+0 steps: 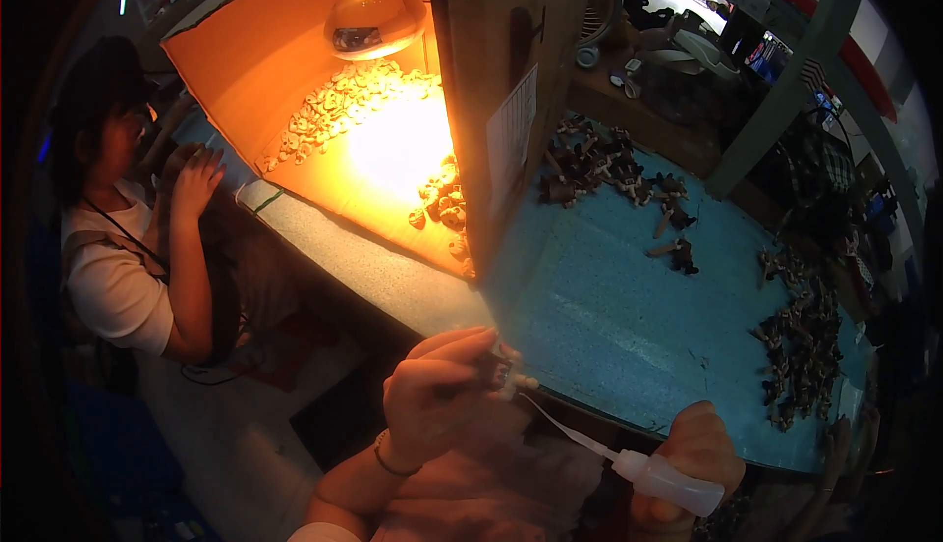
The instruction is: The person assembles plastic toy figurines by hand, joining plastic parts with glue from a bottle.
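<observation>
1. On my feed the left hand pinches a small figure at its fingertips, near the close edge of the blue tabletop.
2. I read the right hand as closed around a translucent squeeze bottle.
3. The relation I'd watch: from the right hand, the figure lies at ten o'clock. The bottle's long axis runs four to ten, aiming its thin nozzle that way.
4. The nozzle's tip sits just beside the figure; I cannot tell whether they touch, nor make out the figure's own long axis.
5. The left hand is nearer, being the one gripping it.
</observation>
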Demonstrator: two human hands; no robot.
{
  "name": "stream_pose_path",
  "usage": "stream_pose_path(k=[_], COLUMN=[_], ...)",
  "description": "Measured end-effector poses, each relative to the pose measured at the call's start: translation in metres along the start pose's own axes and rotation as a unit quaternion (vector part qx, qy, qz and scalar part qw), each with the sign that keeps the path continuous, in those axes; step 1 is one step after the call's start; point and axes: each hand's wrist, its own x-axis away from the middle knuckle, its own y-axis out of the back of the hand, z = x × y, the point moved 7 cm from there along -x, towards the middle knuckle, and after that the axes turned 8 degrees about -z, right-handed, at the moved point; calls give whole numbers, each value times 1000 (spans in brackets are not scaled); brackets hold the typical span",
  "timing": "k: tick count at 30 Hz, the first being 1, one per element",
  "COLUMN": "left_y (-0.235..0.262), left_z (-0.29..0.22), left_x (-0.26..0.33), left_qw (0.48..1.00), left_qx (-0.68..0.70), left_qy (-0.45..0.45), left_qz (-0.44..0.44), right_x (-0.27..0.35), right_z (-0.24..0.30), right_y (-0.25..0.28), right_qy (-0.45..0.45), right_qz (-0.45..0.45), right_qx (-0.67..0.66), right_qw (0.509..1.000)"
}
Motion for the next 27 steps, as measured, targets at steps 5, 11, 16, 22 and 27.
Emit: stream_pose_path(k=[5,11,16,22,27], left_y=[1,0,5,3,10], left_z=[4,5,7,7,7], left_x=[2,3,6,6,8], left_qw=[999,997,996,988,990], left_qx=[10,66,67,125,99], left_qy=[-4,28,50,93,101], left_qz=[37,12,6,0,-1], right_x=[-3,-11,-2,-3,-1], right_z=[2,11,7,3,-5], right_y=[-11,-20,-20,-15,-11], right_qy=[31,56,-15,38,22], right_qz=[46,163,63,108,36], right_qx=[7,6,29,26,2], right_qw=[998,985,997,993,999])
